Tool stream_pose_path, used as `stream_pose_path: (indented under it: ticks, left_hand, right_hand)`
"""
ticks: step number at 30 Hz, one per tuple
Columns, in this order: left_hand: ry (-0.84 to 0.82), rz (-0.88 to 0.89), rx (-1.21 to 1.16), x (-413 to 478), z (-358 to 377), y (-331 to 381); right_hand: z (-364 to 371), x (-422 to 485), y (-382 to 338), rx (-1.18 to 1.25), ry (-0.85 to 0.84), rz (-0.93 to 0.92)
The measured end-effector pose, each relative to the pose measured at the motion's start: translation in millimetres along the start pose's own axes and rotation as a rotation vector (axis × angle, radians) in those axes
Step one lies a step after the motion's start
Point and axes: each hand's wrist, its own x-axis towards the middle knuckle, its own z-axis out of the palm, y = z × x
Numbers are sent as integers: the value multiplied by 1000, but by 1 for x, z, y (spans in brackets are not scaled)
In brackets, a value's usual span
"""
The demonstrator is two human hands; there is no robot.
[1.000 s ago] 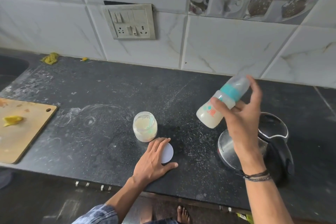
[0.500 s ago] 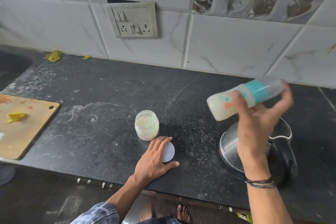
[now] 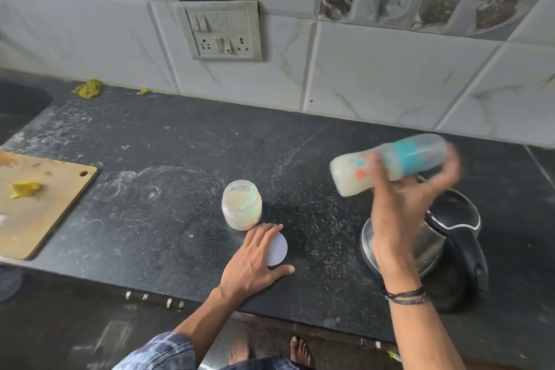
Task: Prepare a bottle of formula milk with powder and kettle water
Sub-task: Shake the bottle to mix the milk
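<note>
Bottle (image 3: 408,158), one, gripped by right hand (image 3: 399,213); one jar (image 3: 241,204).

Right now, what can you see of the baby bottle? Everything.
The baby bottle is translucent plastic with a teal collar under a clear cap and orange and teal prints on the body. Milky white liquid fills the base end. It is tipped almost horizontal, base to the left and cap end to the right and slightly higher, and it is motion-blurred. The right hand grips it in the air above the kettle, fingers curled round it. Nothing else touches it.
</note>
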Motion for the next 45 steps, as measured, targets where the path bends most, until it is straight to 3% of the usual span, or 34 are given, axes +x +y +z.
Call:
stream_pose_path:
  ticks: [3, 8, 9, 12, 14, 18, 22, 28, 32, 38, 42, 45]
  left_hand:
    - [-3, 7, -1, 0, 0, 0]
    - [3, 0, 5, 1, 0, 0]
    - [1, -1, 3, 1, 0, 0]
    - [-3, 2, 0, 0, 0, 0]
    - [-6, 0, -2, 0, 0, 0]
    - [-2, -12, -3, 1, 0, 0]
    - [-13, -10, -6, 0, 0, -1]
    - [-2, -8, 7, 1, 1, -1]
    - [-7, -1, -4, 0, 1, -1]
    - [1, -12, 2, 1, 0, 0]
    - [-7, -3, -18, 0, 0, 0]
    - [-3, -9, -9, 0, -1, 1]
  right_hand:
    - [0, -5, -1, -41, -123, 78]
    - [-2, 4, -10, 91, 102, -178]
    - [-2, 5, -7, 66, 92, -150]
    - [0, -2, -1, -71, -166, 82]
    - [-4, -3, -2, -36, -127, 79]
    - [-8, 4, -4, 36, 32, -114]
    - [-4, -1, 3, -108, -160, 77]
    - [-7, 4, -3, 22, 43, -109]
    - [-3, 2, -3, -100, -154, 47]
    - [-2, 8, -11, 11, 65, -238]
    - [-2, -1, 0, -107, -164, 26]
    - [-8, -2, -2, -1, -23, -43]
